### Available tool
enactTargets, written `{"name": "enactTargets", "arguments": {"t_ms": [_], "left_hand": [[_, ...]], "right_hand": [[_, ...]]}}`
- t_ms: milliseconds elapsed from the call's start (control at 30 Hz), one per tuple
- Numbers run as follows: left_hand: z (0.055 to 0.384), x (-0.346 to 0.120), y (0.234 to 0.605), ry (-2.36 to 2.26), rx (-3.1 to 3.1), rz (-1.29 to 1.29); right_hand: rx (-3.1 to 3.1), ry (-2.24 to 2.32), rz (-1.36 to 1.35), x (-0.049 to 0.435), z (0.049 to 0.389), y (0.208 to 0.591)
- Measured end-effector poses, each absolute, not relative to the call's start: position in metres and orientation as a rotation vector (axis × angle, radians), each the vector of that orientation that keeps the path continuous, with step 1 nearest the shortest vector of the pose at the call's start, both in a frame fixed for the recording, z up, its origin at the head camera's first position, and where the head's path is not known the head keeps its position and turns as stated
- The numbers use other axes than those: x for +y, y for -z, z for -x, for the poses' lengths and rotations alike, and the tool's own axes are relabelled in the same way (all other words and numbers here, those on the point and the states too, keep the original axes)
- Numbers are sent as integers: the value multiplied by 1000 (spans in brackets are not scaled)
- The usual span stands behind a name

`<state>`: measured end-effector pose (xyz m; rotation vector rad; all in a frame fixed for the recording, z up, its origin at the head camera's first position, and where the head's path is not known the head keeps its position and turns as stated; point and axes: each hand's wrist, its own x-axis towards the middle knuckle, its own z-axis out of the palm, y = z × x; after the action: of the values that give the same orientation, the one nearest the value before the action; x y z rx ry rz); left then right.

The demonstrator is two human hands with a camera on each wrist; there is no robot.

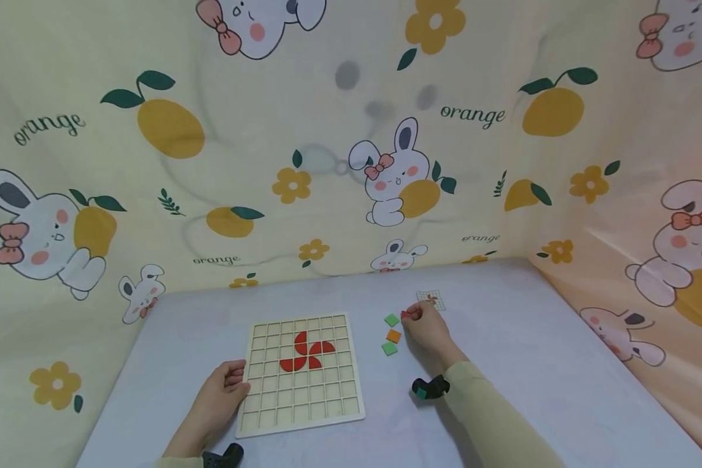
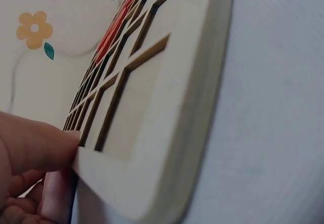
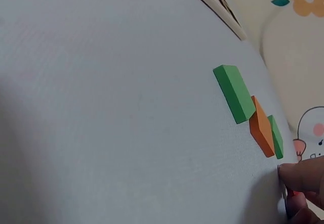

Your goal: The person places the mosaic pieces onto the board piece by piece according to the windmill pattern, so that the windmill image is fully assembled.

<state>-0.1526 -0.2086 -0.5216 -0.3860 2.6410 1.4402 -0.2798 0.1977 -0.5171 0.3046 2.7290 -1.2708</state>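
Observation:
A square wooden grid board (image 1: pixel 301 390) lies on the table, with several red quarter-round pieces (image 1: pixel 293 364) set in a pinwheel near its middle. My left hand (image 1: pixel 219 393) grips the board's left edge; in the left wrist view the thumb (image 2: pixel 45 143) lies on the rim and the other fingers curl beside it. To the right of the board, my right hand (image 1: pixel 429 328) pinches a small red piece (image 1: pixel 406 314) between thumb and fingertips. Just left of that hand are a green square tile (image 1: pixel 392 320), an orange tile (image 1: pixel 394 335) and another green tile (image 1: pixel 389 349).
A small printed card (image 1: pixel 435 298) with a grid and a red pattern lies behind my right hand, partly covered by it. The white table (image 1: pixel 532 364) is backed by a printed cloth (image 1: pixel 327 227) with rabbits and oranges.

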Motion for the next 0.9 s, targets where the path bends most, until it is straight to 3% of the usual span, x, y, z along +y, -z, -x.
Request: {"name": "enactTargets", "arguments": {"t_ms": [567,900], "left_hand": [[158,-209,534,-1416,2635,423],[156,-209,532,-1429,2636,425]], "right_hand": [[2708,1346,-257,193,264,512],[2650,1472,39,152,236,502]]}}
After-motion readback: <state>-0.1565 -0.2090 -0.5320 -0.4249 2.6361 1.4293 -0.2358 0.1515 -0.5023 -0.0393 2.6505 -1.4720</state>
